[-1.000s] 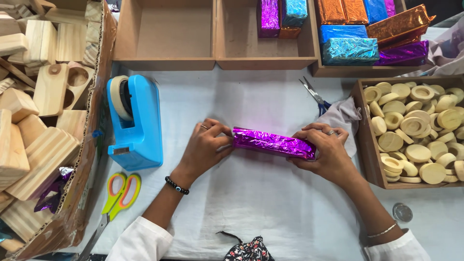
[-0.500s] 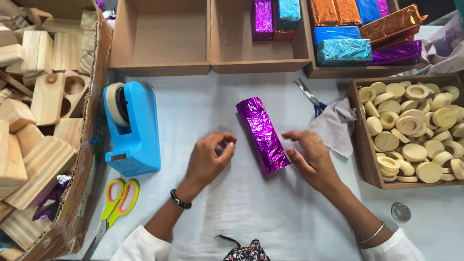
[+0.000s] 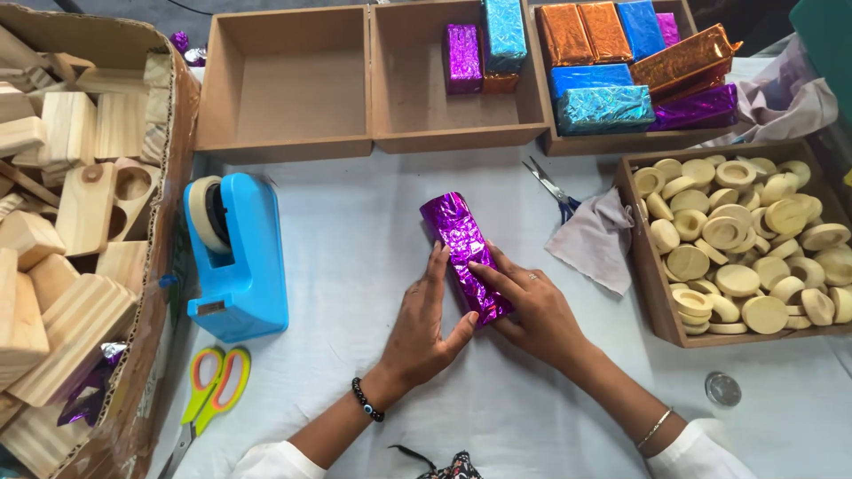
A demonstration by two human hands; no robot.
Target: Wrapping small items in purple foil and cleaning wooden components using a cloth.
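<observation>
Both hands' fingers (image 3: pixel 484 268) on purple foil-wrapped block (image 3: pixel 461 248) (lying flat, tilted).

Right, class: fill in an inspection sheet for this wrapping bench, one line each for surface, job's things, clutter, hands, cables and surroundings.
Surface: white table, lightly creased covering.
Job's things: purple foil-wrapped block lying flat; blue tape dispenser.
Clutter: yellow-handled scissors; small scissors; grey cloth; coin-like disc.
Hands: left hand and right hand press on the block.
Cables: nothing seen.
Surroundings: wooden trays behind, some holding foil blocks; tray of wooden rings; cardboard box of wood pieces.
</observation>
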